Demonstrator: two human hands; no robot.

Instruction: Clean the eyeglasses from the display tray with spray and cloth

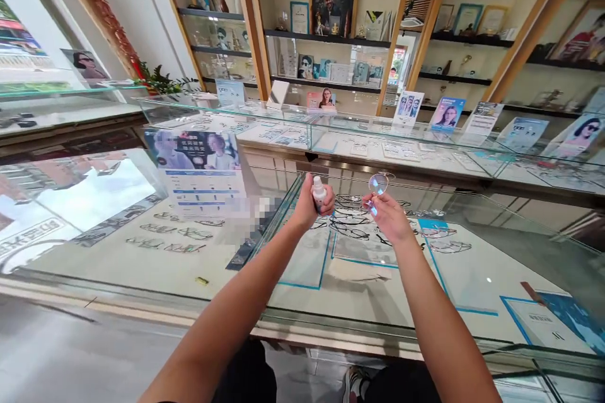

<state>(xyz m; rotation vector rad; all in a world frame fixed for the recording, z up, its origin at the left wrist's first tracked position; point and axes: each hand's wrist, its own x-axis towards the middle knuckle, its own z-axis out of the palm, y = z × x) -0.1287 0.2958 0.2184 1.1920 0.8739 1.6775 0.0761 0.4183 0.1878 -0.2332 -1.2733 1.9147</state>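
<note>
My left hand is wrapped round a small white spray bottle, held upright with its nozzle at the top. To the right of it, my right hand pinches a pair of eyeglasses with thin rims. One round lens stands up above the fingers, and bluish reflections show on the lenses. Part of the frame is hidden by my fingers. Both hands are over the glass display counter, and several dark-framed glasses lie inside it below them.
A printed sign stands on the counter at the left. More eyeglasses lie under the glass there. Behind runs a second glass case topped with several advertising cards. Wooden shelves line the back wall.
</note>
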